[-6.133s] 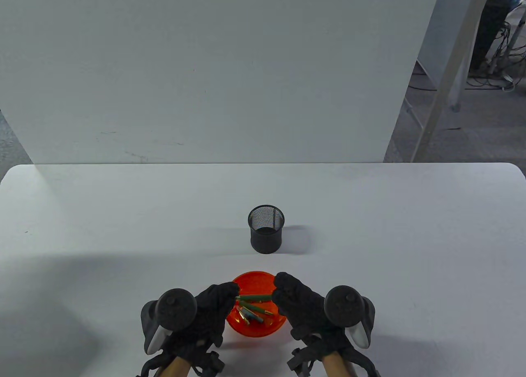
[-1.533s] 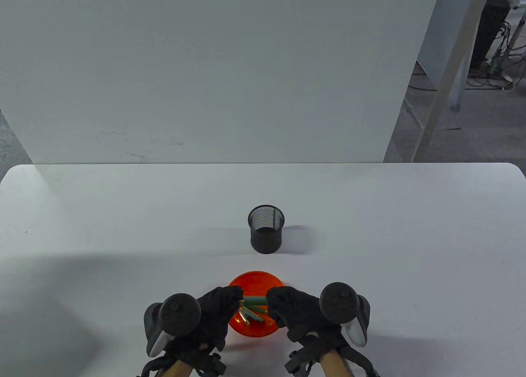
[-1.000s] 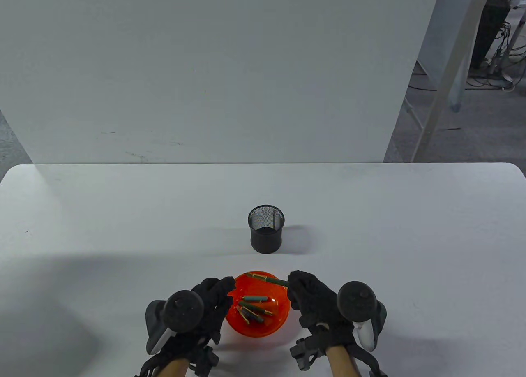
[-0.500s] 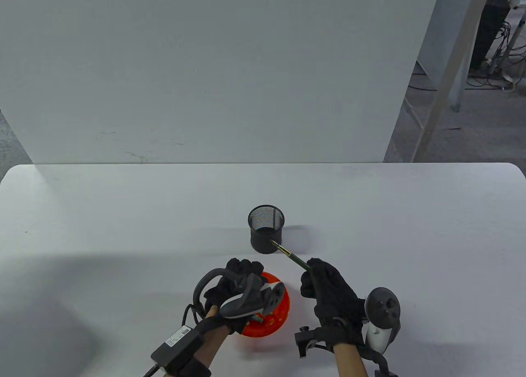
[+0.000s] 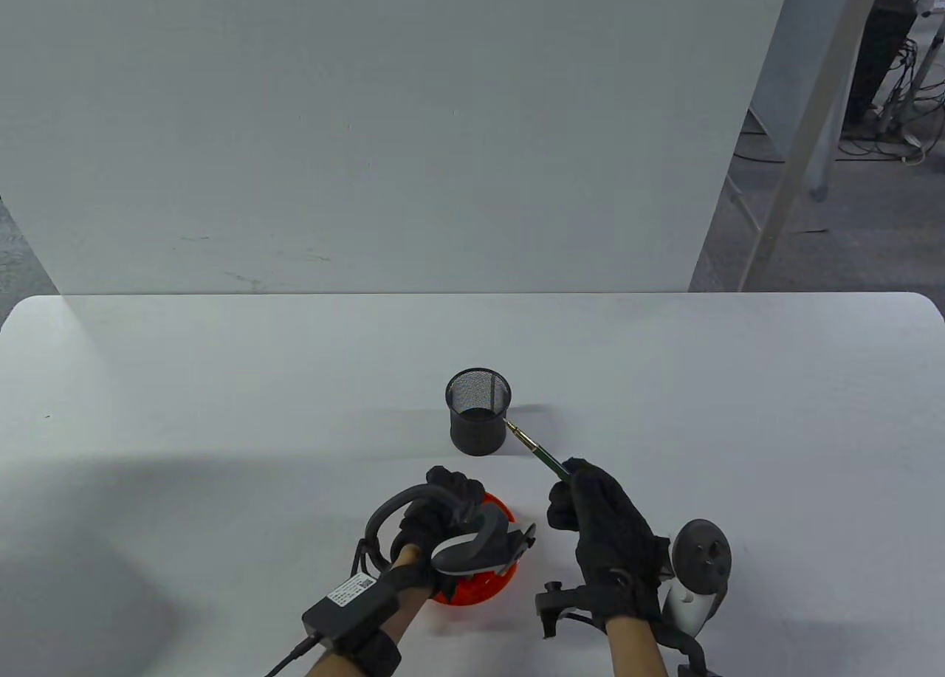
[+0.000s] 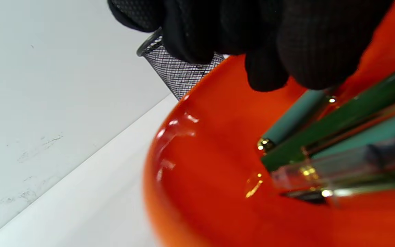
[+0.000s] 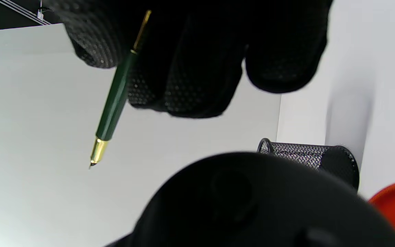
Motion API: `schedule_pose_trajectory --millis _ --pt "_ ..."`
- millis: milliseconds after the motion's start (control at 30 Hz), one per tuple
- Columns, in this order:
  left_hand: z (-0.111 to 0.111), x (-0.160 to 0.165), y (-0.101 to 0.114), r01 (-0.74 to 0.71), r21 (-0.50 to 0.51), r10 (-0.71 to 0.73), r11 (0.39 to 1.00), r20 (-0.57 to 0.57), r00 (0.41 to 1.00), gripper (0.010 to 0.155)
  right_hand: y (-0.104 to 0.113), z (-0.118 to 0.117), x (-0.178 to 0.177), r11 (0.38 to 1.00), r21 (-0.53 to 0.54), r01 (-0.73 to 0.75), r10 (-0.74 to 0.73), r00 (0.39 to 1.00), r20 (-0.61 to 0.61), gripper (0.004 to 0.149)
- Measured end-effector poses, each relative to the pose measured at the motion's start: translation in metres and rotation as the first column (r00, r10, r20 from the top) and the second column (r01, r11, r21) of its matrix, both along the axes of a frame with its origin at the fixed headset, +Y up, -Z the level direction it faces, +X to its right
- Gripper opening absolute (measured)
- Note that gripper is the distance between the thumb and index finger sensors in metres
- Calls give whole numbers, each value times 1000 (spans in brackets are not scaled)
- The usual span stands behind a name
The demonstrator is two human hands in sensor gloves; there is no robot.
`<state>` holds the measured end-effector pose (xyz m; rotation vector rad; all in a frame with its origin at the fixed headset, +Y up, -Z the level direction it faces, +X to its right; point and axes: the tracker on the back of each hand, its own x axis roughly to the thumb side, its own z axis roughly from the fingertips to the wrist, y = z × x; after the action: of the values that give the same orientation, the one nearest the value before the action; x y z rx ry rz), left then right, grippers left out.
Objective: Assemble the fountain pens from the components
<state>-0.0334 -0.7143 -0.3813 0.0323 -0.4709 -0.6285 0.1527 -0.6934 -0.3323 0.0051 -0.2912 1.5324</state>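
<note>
Table view, slim green pen [image 5: 543,454], mesh cup [image 5: 478,411]

Wrist box label [image 5: 351,590]: print seemingly unreadable.

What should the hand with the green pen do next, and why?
Probably the left hand, already reaching into the orange bowl, should pick a cap for the pen. The right hand pinches it with its gold nib bare, beside the mesh cup, so it looks unfinished.
</note>
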Motion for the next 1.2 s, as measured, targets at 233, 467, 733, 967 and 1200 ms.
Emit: schedule_pose_trajectory --millis 233,467,733,967,1200 --pt "0 9 -12 76 -33 -77 997 -44 996 47 1 0 2 1000 1 14 -14 1000 18 48" --pt "4 13 -11 98 -58 -101 994 -47 994 46 2 0 1 1000 -2 8 -8 1000 13 48" --pt "14 3 5 23 -5 -23 1000 22 999 50 1 2 1 1000 -3 -8 8 1000 6 48" --pt "39 -64 79 -413 41 414 910 -18 910 49 1 1 -1 999 -1 -39 39 999 -2 44" --pt "57 -134 63 -981 -90 978 171 -107 180 50 1 3 -5 992 2 -124 124 992 -26 42"
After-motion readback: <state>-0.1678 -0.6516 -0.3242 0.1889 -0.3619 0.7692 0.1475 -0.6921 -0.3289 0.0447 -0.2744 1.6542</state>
